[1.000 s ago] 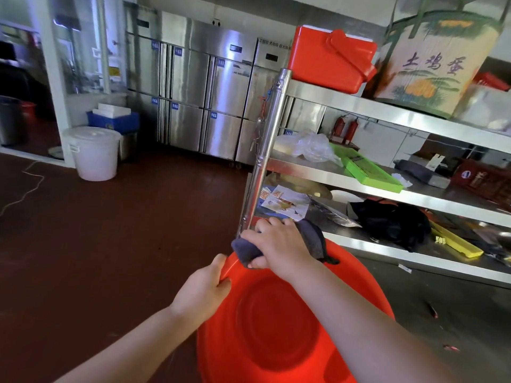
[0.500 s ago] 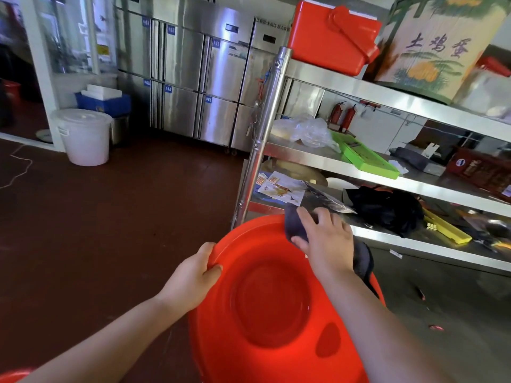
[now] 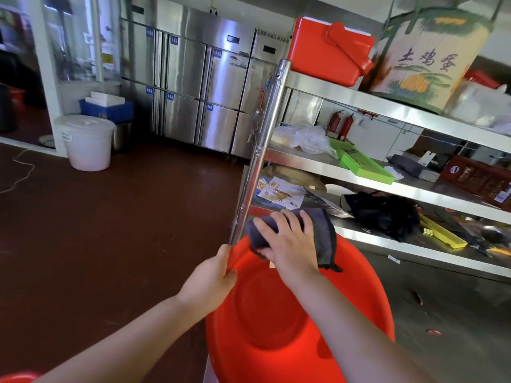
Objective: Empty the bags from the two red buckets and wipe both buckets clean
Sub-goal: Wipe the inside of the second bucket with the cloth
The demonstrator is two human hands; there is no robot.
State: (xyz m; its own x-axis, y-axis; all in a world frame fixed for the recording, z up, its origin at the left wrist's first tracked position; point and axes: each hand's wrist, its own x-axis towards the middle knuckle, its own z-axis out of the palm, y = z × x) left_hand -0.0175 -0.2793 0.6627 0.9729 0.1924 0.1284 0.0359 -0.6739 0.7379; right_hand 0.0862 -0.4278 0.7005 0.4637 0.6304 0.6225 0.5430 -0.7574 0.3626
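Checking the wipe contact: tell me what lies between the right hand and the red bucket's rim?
In the head view, a dark grey cloth lies under the right hand, pressed against the far rim of the red bucket.

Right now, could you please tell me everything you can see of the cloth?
The cloth is dark grey, soft and crumpled, folded into a thick wad with a frayed corner hanging down. It lies over the far rim of the red bucket. The right hand presses it there, fingers spread on top. The left hand grips the rim beside it, not touching it.
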